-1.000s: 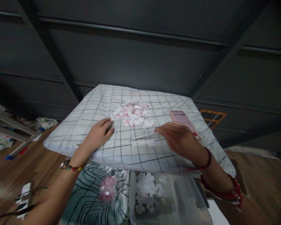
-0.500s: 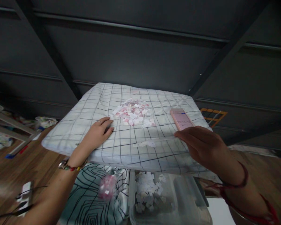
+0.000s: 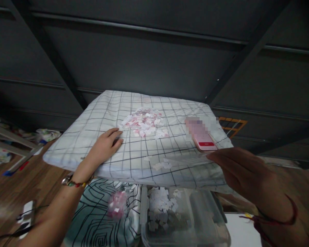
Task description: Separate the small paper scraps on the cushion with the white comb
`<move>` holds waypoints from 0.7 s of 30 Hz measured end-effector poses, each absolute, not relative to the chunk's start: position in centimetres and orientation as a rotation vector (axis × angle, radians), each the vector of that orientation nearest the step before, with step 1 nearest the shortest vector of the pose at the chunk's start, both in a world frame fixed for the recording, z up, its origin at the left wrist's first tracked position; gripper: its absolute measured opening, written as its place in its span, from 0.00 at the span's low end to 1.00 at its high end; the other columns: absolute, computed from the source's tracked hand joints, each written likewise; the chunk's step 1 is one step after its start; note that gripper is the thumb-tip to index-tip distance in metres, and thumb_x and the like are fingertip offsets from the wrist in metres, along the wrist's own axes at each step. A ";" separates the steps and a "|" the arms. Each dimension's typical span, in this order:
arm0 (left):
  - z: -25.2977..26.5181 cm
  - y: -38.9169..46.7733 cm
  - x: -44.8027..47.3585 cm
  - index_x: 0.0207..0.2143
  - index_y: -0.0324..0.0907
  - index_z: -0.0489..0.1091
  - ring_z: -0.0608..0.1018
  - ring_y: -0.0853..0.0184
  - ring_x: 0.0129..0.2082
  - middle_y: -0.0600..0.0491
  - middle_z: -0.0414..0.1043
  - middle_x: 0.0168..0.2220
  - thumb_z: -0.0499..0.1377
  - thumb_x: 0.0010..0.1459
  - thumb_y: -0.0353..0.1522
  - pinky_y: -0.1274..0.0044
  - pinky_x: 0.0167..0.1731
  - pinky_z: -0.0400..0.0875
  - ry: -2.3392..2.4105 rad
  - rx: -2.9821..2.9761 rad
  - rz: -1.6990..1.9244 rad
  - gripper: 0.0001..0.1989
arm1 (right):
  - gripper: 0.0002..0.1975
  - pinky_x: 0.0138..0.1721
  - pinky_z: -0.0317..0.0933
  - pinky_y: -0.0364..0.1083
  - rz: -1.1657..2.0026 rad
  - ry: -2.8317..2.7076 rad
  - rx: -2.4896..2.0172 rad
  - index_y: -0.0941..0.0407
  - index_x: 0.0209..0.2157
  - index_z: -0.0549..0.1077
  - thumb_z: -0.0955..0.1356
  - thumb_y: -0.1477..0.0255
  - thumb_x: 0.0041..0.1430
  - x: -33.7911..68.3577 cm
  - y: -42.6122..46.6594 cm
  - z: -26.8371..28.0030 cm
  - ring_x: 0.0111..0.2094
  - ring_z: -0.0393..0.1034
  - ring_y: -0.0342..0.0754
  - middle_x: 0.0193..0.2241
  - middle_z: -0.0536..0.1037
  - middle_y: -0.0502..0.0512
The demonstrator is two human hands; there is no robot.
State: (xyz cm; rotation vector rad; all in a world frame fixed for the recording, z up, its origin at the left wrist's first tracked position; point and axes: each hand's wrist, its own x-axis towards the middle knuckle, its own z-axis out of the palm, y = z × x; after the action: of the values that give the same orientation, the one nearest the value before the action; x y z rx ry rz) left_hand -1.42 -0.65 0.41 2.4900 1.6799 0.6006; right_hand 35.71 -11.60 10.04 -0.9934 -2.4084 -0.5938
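My left hand (image 3: 103, 145) lies open on the white checked cloth (image 3: 92, 116), its fingertips beside a pile of small white and pink paper pieces (image 3: 145, 121). My right hand (image 3: 244, 171) is raised over the right front edge, thumb and fingers pinched on a thin clear plastic film (image 3: 187, 160). The film stretches left toward a few white paper pieces (image 3: 162, 164) near the front edge; whether it is a bag or a sheet I cannot tell. Just beyond my right fingers lies a pink phone (image 3: 202, 137), its upper part blurred out.
Below the front edge stands a clear plastic bin (image 3: 187, 219) holding white paper pieces. Left of it, a clear bag of pink pieces (image 3: 117, 205) rests on patterned teal fabric (image 3: 92, 212). A power strip (image 3: 27, 218) lies on the wooden floor. Dark panels (image 3: 144, 58) rise behind.
My right hand has moved right and toward me, drawing the clear film with it and uncovering the phone's lower end. My left hand stays in place on the cloth.
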 end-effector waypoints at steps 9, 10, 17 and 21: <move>0.4 -0.6 -1.4 0.49 0.35 0.66 0.68 0.56 0.54 0.41 0.64 0.54 0.44 0.60 0.41 0.65 0.56 0.62 1.685 2.497 0.601 0.24 | 0.15 0.34 0.68 0.47 -0.656 -2.504 -0.985 0.58 0.37 0.71 0.60 0.88 0.54 36.1 -10.8 9.8 0.31 0.70 0.46 0.31 0.78 0.57; 0.5 -0.6 -1.4 0.49 0.36 0.66 0.68 0.56 0.53 0.41 0.64 0.54 0.44 0.60 0.41 0.65 0.56 0.62 1.685 2.496 0.600 0.24 | 0.15 0.33 0.67 0.47 -0.677 -2.499 -0.987 0.58 0.37 0.71 0.60 0.88 0.53 36.1 -10.8 9.9 0.31 0.70 0.46 0.30 0.78 0.57; 0.3 -0.6 -1.5 0.49 0.39 0.66 0.68 0.58 0.53 0.44 0.64 0.54 0.45 0.60 0.42 0.65 0.56 0.62 1.699 2.487 0.602 0.23 | 0.15 0.33 0.68 0.48 -0.682 -2.511 -0.968 0.58 0.38 0.71 0.62 0.87 0.53 36.7 -11.3 9.8 0.32 0.70 0.47 0.31 0.78 0.58; 0.4 -0.6 -1.4 0.50 0.38 0.66 0.68 0.58 0.54 0.44 0.64 0.54 0.44 0.60 0.42 0.65 0.56 0.62 1.696 2.492 0.584 0.23 | 0.14 0.33 0.68 0.48 -0.673 -2.530 -0.950 0.61 0.37 0.71 0.60 0.88 0.53 35.9 -11.2 10.0 0.31 0.70 0.47 0.31 0.78 0.60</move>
State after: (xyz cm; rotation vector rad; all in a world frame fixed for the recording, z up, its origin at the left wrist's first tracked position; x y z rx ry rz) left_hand -1.44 -0.55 0.37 2.4920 1.6960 0.5842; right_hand 35.86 -11.22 10.00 -0.9503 -2.5305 -0.6731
